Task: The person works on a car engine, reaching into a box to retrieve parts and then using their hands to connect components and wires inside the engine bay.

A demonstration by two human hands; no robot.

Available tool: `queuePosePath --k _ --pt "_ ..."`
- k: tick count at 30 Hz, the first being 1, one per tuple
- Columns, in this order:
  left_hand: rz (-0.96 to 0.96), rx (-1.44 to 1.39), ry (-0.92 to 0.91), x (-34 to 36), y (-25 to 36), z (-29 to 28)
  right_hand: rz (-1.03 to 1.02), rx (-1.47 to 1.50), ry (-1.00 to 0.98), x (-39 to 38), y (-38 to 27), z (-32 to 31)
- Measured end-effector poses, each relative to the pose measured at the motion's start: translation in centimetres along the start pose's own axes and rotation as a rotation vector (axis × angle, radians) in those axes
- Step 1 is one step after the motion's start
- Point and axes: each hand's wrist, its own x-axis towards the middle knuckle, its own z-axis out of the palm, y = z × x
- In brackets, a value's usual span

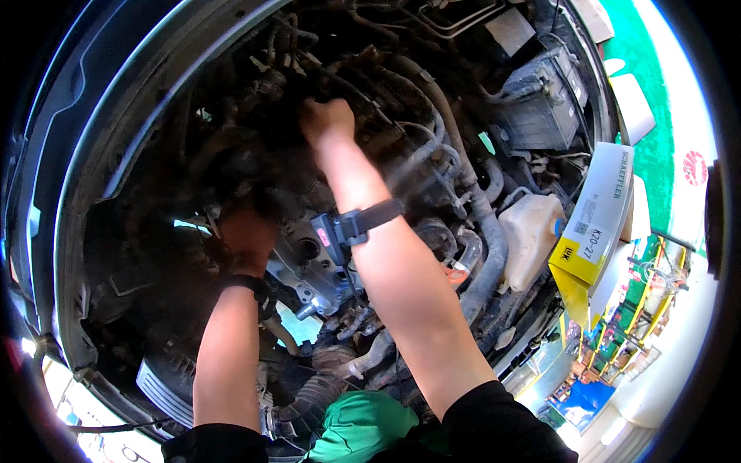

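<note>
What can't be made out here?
Left hand: head view, fingers lost in shadow.
Right hand: head view, fingertips and anything held hidden by the fist and shadow.
Metal engine part: head view, partly behind the black wrist device.
Green fabric: head view, cut off by the lower edge.

Left hand (pixel 248 231) blurred, shadowed; right hand (pixel 329 122), fingertips hidden; 2 black sleeves (pixel 505 424) cut off below.

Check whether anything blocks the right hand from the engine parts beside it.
Nothing visible does: the right hand is among the dark engine parts; the thick hose runs right of it. Shadow hides what it touches.
</note>
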Motion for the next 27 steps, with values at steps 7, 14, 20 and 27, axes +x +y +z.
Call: queuePosePath --k 7,14,20,27 --pt "0.155 -0.232 0.196 1.0 2.8 -1.5 -0.219 0.252 -0.395 9.3 8.8 -1.2" --pt "0.1 -0.181 0.141 0.5 1.7 -2.5 -0.668 -0.773 -0.251 10.7 5.7 0.8" --pt "0.198 -0.168 0.261 0.7 0.4 -0.4 -0.511 -1.109 -0.022 4.0 0.5 1.6" --pt "0.129 -0.123 0.135 0.6 0.5 -0.2 -0.431 -1.269 -0.199 5.7 0.5 2.7"
